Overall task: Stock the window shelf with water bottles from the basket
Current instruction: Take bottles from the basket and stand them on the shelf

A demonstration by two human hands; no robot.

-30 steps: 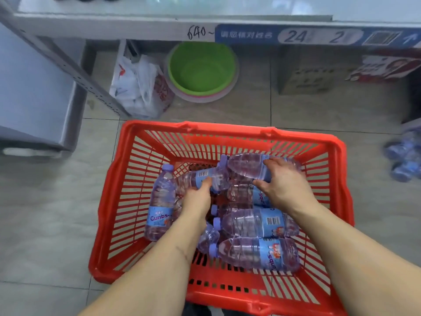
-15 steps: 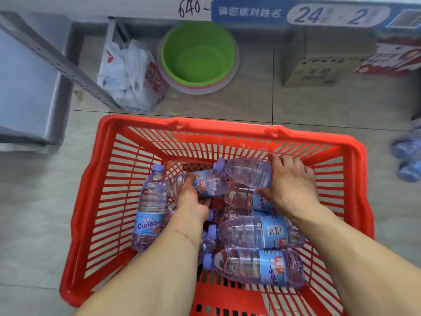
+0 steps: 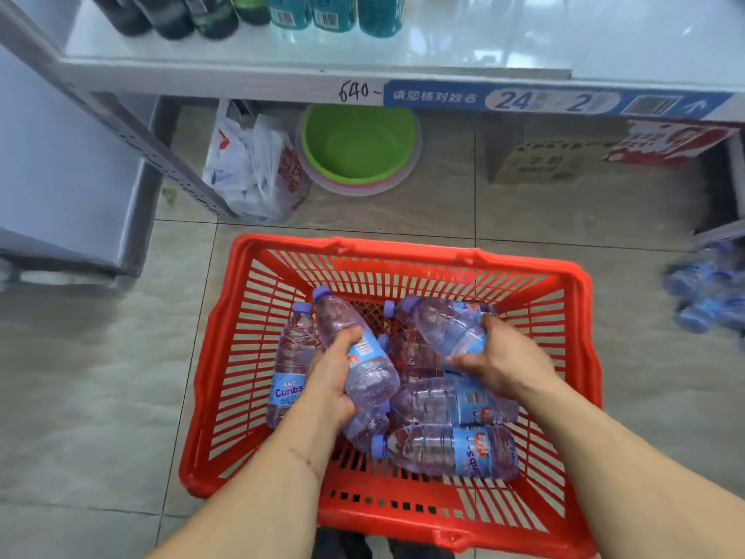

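Note:
A red slatted basket stands on the tiled floor and holds several clear water bottles with purple caps and blue labels. My left hand grips one bottle around its middle, tilted cap-up toward the far left. My right hand holds a second bottle near its base, with its cap pointing left. Both bottles sit lifted a little above the heap. More bottles lie flat underneath. The grey shelf runs across the top of the view.
Dark and teal bottles stand at the shelf's left end. Under the shelf sit a green basin, a white plastic bag and a cardboard box. A pack of bottles lies on the floor at right. A grey unit stands left.
Both hands have closed around a bottle each and raised them off the pile. The left bottle has swung from lying flat to cap-up. The view has tilted up, showing the shelf top.

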